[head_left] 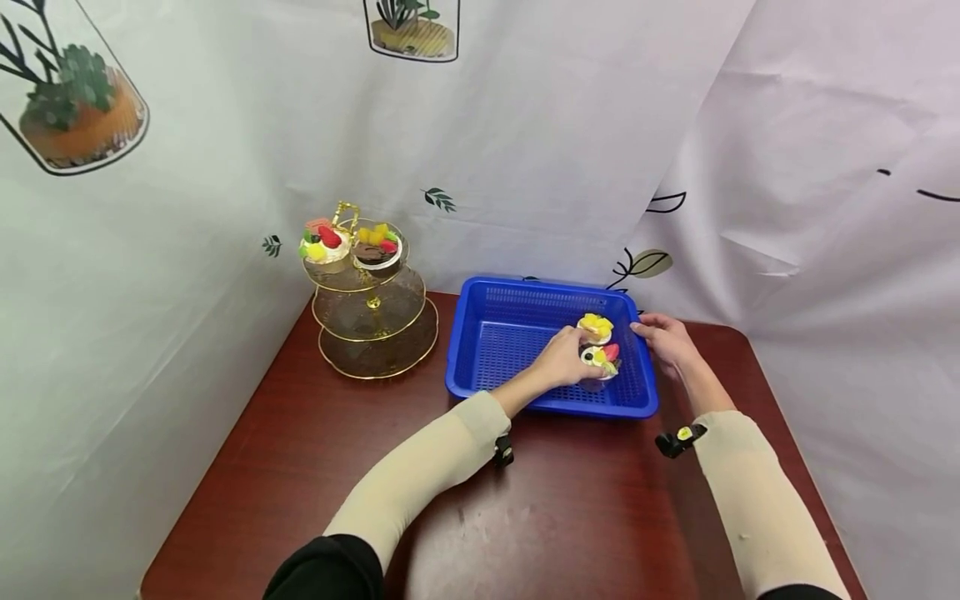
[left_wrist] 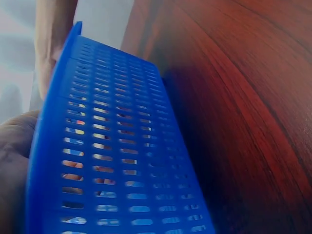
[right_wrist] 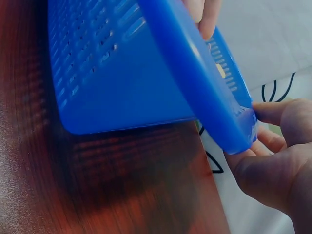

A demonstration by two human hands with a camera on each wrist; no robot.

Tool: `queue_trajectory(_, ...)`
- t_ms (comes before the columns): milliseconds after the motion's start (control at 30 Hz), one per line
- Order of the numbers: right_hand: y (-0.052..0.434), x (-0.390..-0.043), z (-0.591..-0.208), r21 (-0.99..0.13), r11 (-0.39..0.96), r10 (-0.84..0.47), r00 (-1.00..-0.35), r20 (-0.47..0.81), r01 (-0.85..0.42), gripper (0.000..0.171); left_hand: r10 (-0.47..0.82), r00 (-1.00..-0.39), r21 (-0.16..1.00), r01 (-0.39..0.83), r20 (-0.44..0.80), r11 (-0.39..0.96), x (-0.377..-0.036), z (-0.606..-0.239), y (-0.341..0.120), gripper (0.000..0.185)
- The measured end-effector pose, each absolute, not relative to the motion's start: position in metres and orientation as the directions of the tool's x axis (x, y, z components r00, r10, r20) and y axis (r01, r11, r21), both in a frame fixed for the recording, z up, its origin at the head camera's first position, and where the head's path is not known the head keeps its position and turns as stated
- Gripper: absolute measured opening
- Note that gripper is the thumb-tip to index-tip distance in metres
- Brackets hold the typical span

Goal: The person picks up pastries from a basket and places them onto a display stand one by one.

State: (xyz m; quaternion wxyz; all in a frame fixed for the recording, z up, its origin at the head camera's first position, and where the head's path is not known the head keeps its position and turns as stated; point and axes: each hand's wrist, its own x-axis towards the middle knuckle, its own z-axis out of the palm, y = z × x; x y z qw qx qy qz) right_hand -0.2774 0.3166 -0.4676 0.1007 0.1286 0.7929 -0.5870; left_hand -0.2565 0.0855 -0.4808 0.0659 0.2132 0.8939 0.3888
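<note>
A blue plastic basket with slotted walls sits on the table. Reaching over its near rim, my left hand grips a toy fruit cupcake with white cream and a red strawberry piece, thumb on the near side and fingers behind it. Just beyond stands a second cupcake topped with yellow fruit, close to those fingers. My right hand pinches the basket's right rim near the far corner, its thumb and fingers around the edge in the right wrist view. The basket wall hides most of the left hand in the left wrist view.
Left of the basket stands a three-tier stand with gold rims. On its top tier sit a cream fruit cupcake and a chocolate one. A white printed curtain hangs behind the brown table.
</note>
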Motion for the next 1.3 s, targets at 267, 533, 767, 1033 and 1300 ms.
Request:
queue_trajectory(267, 0.314, -0.275, -0.471, -0.913, 0.273, 0.104, -0.953, -0.285, 0.303, 0.05, 0.41, -0.912, 0.717, 0.29, 0.006, 0.634, -0.258, -0.488, 0.094, 0.073)
queue_trajectory(533, 0.314, -0.275, -0.472, -0.91, 0.313, 0.126, -0.962, -0.243, 0.271, 0.047, 0.395, -0.918, 0.701, 0.273, -0.013, 0.658, -0.26, -0.494, 0.096, 0.074)
queue_trajectory(767, 0.316, -0.273, -0.472, -0.906, 0.322, 0.107, -0.961, -0.253, 0.275, 0.049, 0.412, -0.911, 0.656, 0.292, -0.032, 0.696, -0.264, -0.498, 0.096, 0.079)
queue_trajectory(1033, 0.316, -0.273, -0.474, -0.911, 0.317, 0.112, -0.965, -0.239, 0.263, 0.05, 0.472, -0.881, 0.638, 0.342, -0.038, 0.69, -0.264, -0.499, 0.097, 0.088)
queue_trajectory(1300, 0.317, -0.273, -0.474, -0.907, 0.334, 0.114, -0.966, -0.23, 0.255, 0.051, 0.456, -0.889, 0.636, 0.33, -0.04, 0.698, -0.263, -0.5, 0.098, 0.088)
